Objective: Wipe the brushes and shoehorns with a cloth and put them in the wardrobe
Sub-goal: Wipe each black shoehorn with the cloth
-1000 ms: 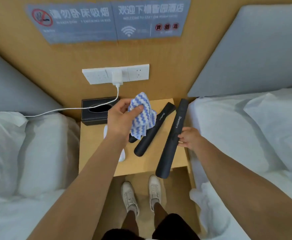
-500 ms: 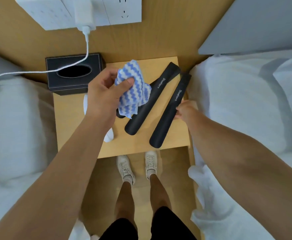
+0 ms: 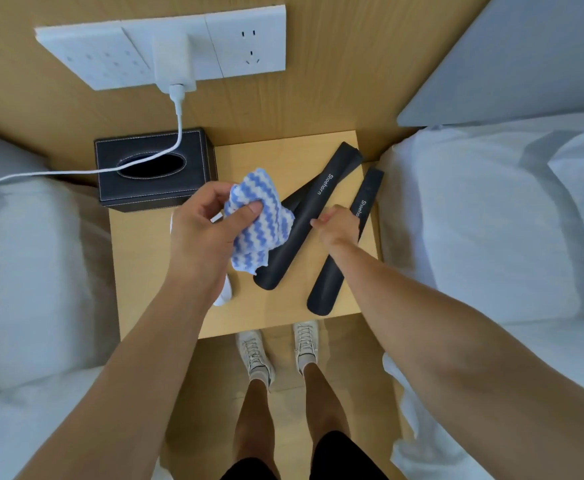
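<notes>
Two black shoehorns lie slanted on the wooden bedside table [image 3: 152, 271]. My left hand [image 3: 207, 233] pinches a crumpled blue-and-white striped cloth [image 3: 259, 230] above the left shoehorn [image 3: 304, 223]. My right hand [image 3: 339, 228] lies over the middle of the right shoehorn [image 3: 327, 289] and curls round it, with one fingertip touching the left shoehorn's edge. A third dark piece [image 3: 290, 202] peeks out behind the cloth. Most of a white object [image 3: 224, 296] is hidden under my left wrist.
A black tissue box [image 3: 155, 168] stands at the table's back left, and a white charger cable [image 3: 75, 173] runs across it from the wall socket panel [image 3: 165, 46]. White beds [image 3: 491, 220] flank the table on both sides. My feet in white shoes [image 3: 276, 351] stand below its front edge.
The view has tilted down and closer to the table. My right hand has slid left from the right shoehorn's outer side to lie over it. My left hand still holds the cloth.
</notes>
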Demonstrator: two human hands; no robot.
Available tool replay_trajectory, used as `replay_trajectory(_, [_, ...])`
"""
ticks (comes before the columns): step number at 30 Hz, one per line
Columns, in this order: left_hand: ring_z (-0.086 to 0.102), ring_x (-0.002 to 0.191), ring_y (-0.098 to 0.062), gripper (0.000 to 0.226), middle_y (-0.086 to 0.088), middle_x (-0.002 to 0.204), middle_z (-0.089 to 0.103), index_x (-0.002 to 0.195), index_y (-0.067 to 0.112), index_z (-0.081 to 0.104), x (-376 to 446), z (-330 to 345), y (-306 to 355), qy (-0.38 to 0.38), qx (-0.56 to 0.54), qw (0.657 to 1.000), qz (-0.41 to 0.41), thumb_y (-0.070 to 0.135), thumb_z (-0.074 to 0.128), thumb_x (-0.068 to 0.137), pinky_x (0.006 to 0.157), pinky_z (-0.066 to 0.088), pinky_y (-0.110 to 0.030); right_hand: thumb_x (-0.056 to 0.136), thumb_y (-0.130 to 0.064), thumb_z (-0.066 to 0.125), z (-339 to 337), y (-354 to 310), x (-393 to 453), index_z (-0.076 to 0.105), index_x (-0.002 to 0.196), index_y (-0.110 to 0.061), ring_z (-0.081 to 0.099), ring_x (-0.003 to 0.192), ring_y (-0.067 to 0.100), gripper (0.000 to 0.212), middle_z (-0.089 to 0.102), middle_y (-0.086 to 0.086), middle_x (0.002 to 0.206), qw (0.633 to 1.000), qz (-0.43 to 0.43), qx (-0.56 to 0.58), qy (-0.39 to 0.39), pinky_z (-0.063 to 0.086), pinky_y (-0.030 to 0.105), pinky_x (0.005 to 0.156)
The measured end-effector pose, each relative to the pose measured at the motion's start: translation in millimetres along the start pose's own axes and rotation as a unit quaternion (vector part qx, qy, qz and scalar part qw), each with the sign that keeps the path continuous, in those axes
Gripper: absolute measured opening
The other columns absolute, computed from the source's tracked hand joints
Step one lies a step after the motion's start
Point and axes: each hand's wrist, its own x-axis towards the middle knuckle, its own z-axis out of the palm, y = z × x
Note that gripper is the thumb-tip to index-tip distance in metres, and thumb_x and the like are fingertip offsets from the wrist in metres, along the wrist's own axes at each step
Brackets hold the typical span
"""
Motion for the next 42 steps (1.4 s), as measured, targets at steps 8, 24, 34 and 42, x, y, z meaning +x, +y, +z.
replay_trajectory(8, [0.071,0.090,-0.016,0.012,0.004,0.096,0.071,0.092,0.028,0.068,-11.6,-25.9,-3.1,0.011,0.085,0.995,0.047,0.024,0.076,0.084,0.076,0.061,-0.044,0.085,-0.014,0.078,24.1,-11.4,9.1,0.066,0.090,-0.006,0.073,0.083,0.033,0.015,0.071,0.019,0.102,0.971,0.157,0.177,-0.018,0.063,0.045,0.070])
replay_trajectory(24, [0.068,0.099,-0.025,0.012,-0.003,0.102,0.070,0.095,0.026,0.069,-42.9,-65.9,8.4,0.031,0.063,0.995,0.072,0.020,0.073,0.086,0.080,0.058,-0.056,0.085,0.002,0.074,17.4,-36.5,-2.0,0.067,0.113,-0.005,0.069,0.092,0.031,0.029,0.065,0.016,0.114,0.955,0.141,0.260,-0.037,0.063,0.036,0.072])
replay_trajectory(34, [0.070,0.098,-0.029,0.029,-0.004,0.100,0.071,0.096,0.026,0.068,-61.2,-62.4,40.7,0.032,0.029,0.994,0.102,0.042,0.076,0.073,0.082,0.055,-0.061,0.087,-0.001,0.072,-22.9,-48.1,-51.3,0.062,0.097,-0.019,0.069,0.096,0.027,0.023,0.067,0.010,0.110,0.948,0.056,0.312,0.009,0.064,0.037,0.073])
replay_trajectory(42, [0.070,0.096,-0.021,0.023,0.004,0.099,0.073,0.093,0.033,0.070,-86.9,-64.7,101.6,0.029,0.028,0.985,0.168,0.034,0.079,0.072,0.086,0.056,-0.057,0.093,-0.001,0.058,-99.1,-75.4,-118.9,0.058,0.084,-0.025,0.068,0.101,0.030,0.025,0.067,0.010,0.104,0.927,-0.056,0.370,0.011,0.061,0.046,0.083])
